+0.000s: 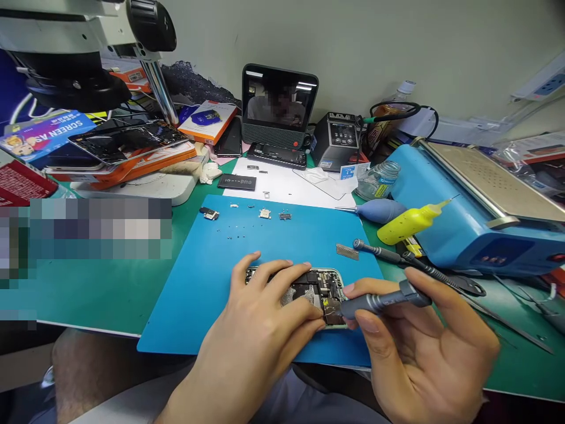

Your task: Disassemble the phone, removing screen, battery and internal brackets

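An opened smartphone (pixel 329 285) lies on the blue work mat (pixel 185 294), its circuit board and inner parts bare. My left hand (pixel 260 312) lies across it, fingertips at the far edge, thumb and forefinger near the close edge; it grips the phone and hides much of it. In my right hand (pixel 419 335) is a grey screwdriver (pixel 375 303), tilted over the phone's right end, a fingertip on its cap. Its tip is hard to make out. Beyond the phone sit small metal parts (pixel 265 213), a camera module (pixel 209 214) and several tiny screws (pixel 237 237).
A battery (pixel 237 182) lies by the white paper (pixel 278 184). To the right are a ridged metal piece (pixel 347 252), a blue air blower (pixel 382 210), a yellow bottle (pixel 408 224) and a blue heating plate (pixel 463 206). A microscope (pixel 75 76) overhangs the left.
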`<action>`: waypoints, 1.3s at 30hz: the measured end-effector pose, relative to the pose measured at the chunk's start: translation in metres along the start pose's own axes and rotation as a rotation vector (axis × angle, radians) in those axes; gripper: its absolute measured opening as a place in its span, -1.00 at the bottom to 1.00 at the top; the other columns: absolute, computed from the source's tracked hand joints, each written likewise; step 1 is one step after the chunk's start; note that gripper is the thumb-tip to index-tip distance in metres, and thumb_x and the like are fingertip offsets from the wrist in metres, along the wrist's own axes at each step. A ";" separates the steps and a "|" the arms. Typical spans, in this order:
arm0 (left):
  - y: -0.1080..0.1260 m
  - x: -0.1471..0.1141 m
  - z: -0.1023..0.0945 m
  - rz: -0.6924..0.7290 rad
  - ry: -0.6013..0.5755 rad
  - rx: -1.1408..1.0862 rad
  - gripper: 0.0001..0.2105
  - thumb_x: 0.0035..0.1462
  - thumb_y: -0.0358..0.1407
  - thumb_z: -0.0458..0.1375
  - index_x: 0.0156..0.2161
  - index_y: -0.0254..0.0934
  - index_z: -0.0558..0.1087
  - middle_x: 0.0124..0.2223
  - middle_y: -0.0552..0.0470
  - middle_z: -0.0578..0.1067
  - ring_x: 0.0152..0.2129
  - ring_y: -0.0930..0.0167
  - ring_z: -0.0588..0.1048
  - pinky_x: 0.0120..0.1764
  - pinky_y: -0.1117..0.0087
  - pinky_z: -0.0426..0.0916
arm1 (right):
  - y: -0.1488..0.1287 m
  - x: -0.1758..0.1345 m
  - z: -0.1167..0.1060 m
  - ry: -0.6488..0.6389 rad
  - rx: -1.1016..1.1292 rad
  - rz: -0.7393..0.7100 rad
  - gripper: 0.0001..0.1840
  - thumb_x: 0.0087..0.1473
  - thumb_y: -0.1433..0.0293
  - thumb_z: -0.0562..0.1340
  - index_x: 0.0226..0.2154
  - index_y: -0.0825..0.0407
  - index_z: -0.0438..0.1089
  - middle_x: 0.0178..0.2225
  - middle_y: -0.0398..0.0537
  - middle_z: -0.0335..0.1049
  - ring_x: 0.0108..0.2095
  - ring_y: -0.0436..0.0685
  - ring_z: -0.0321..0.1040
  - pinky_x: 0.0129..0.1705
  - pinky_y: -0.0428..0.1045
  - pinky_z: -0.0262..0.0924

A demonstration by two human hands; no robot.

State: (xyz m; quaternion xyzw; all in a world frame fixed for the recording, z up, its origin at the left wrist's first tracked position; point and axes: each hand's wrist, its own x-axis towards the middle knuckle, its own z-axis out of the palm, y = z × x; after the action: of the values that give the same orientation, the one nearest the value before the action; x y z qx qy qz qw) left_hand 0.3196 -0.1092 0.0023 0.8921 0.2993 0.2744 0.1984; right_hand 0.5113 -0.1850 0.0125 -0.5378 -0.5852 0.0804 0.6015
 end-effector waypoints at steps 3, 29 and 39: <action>0.000 0.000 0.000 0.001 0.007 0.001 -0.78 0.62 -0.17 0.13 -0.09 -0.01 0.61 0.37 0.12 0.59 0.26 0.12 0.52 0.38 -0.36 0.12 | 0.000 -0.002 -0.002 -0.053 0.015 -0.020 -0.38 0.24 0.66 0.39 0.27 -0.08 0.43 -0.15 -0.01 0.72 -0.20 0.20 0.73 -0.18 0.05 0.72; -0.002 -0.002 0.001 -0.020 0.001 -0.040 -0.81 0.61 -0.19 0.15 -0.07 0.04 0.63 0.39 0.18 0.56 0.29 0.17 0.50 0.40 -0.27 0.09 | 0.000 -0.003 -0.004 -0.044 -0.015 -0.080 -0.31 0.20 0.68 0.41 0.30 -0.10 0.42 -0.15 -0.06 0.73 -0.24 0.17 0.72 -0.19 0.04 0.71; -0.001 -0.001 0.001 -0.013 0.005 -0.023 -0.81 0.59 -0.24 0.15 -0.08 0.02 0.62 0.38 0.17 0.57 0.27 0.18 0.51 0.39 -0.24 0.08 | 0.004 0.002 0.008 0.192 -0.161 0.047 -0.38 0.27 0.55 0.42 0.32 -0.05 0.38 -0.17 0.00 0.62 -0.21 0.16 0.69 -0.22 0.01 0.66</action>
State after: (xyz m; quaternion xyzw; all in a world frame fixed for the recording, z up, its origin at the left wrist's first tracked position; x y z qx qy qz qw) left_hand 0.3190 -0.1091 0.0007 0.8870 0.3024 0.2789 0.2099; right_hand 0.5080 -0.1776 0.0088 -0.6032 -0.5168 -0.0047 0.6075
